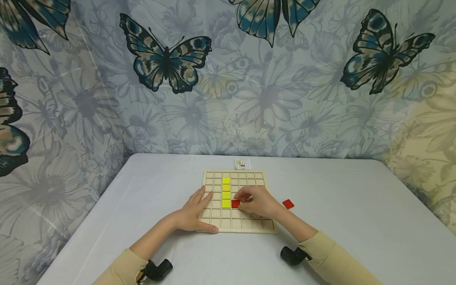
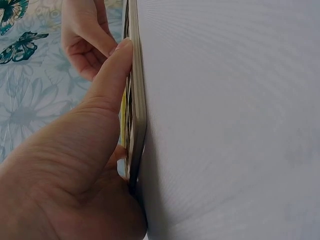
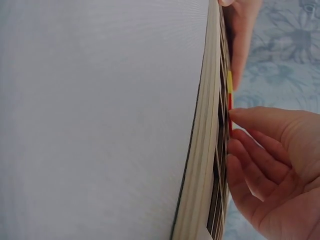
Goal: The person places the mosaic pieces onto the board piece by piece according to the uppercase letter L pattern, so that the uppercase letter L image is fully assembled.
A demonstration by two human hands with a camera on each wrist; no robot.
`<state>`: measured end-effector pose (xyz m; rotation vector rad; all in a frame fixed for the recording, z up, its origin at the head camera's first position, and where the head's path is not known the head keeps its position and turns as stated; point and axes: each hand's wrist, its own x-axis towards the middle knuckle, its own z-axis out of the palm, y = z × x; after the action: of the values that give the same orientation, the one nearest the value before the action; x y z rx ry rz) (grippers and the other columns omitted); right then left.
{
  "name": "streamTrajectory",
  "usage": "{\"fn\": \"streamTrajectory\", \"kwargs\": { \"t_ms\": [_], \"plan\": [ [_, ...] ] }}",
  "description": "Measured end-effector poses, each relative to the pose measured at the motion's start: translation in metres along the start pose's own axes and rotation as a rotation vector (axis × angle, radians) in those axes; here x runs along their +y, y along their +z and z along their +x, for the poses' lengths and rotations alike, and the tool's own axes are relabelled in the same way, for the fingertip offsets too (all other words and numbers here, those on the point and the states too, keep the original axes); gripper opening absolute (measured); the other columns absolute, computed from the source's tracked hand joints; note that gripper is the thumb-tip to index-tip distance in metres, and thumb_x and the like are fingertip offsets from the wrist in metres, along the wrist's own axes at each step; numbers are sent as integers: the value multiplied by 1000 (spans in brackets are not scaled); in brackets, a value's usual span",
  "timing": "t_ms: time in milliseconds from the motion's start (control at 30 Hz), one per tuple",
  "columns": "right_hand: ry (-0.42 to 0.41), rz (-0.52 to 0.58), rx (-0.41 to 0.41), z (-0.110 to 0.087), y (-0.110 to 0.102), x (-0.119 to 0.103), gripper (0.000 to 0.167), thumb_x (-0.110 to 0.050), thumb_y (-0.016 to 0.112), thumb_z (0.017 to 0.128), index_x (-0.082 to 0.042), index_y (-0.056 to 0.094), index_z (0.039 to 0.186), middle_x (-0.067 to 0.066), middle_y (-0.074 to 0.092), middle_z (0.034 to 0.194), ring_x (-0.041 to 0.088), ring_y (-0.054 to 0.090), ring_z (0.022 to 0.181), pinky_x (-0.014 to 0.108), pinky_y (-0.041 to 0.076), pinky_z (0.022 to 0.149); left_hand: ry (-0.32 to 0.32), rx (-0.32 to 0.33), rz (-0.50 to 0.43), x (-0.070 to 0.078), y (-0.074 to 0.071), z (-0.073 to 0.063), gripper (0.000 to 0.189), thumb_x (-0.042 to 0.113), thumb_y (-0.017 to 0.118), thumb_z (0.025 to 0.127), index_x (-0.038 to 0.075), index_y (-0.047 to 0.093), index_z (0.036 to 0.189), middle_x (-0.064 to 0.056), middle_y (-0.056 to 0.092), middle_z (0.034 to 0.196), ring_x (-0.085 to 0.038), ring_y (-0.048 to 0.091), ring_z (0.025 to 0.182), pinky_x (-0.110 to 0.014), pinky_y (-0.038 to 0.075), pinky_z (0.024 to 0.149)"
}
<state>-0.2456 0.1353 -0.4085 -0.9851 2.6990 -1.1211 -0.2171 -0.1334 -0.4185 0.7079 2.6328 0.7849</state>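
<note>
A light wooden grid board (image 1: 226,224) lies flat on the table. Several yellow square tiles (image 1: 226,188) form an upright column in its cells. Just right of the lowest yellow one is a red square tile (image 1: 235,204). My right hand (image 1: 258,200) pinches this red tile at the board's surface with curled fingers; in the right wrist view the thumb touches the tile (image 3: 230,102). My left hand (image 1: 190,213) rests spread on the board's left side, its thumb along the near edge (image 2: 137,100). The right hand covers some cells.
A second red tile (image 1: 288,204) lies loose on the white tablecloth (image 1: 338,206), right of the board. Behind the board lies a small printed grid card (image 1: 242,164). A butterfly-patterned wall covering (image 1: 228,118) hangs behind the table.
</note>
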Motion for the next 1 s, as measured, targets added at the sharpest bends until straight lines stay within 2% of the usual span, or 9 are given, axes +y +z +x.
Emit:
{"fn": "streamTrajectory", "kwargs": {
  "t_ms": [167,367,667,1000],
  "plan": [
    [19,21,13,-2,-1,-1,20,-5,77,82,-8,71,101,-2,66,90,13,60,82,27,53,77,8,-1,0,0,-1,0,112,53,78,77,4,14,156,-22,-6,160,-40,-4,147,-60,12,113],
    [103,63,26,-5,-3,-3,20,-8,77,83,-9,72,101,-3,68,97,12,61,84,28,52,78,14,-4,2,1,-1,0,113,52,78,77,4,14,156,-23,-6,160,-40,-3,147,-60,12,113],
    [175,101,64,-17,-13,-2,12,-15,76,85,-14,72,96,-6,66,88,13,62,84,30,52,75,22,-1,-2,-1,0,0,113,52,78,77,3,13,156,-24,-6,160,-41,-4,146,-60,12,113],
    [222,79,129,-33,-31,1,9,-14,75,85,-11,72,93,-7,67,85,13,62,83,30,52,77,18,-1,-5,-1,-1,-1,113,52,78,77,5,13,157,-23,-8,160,-39,-5,147,-60,11,113]
  ]
}}
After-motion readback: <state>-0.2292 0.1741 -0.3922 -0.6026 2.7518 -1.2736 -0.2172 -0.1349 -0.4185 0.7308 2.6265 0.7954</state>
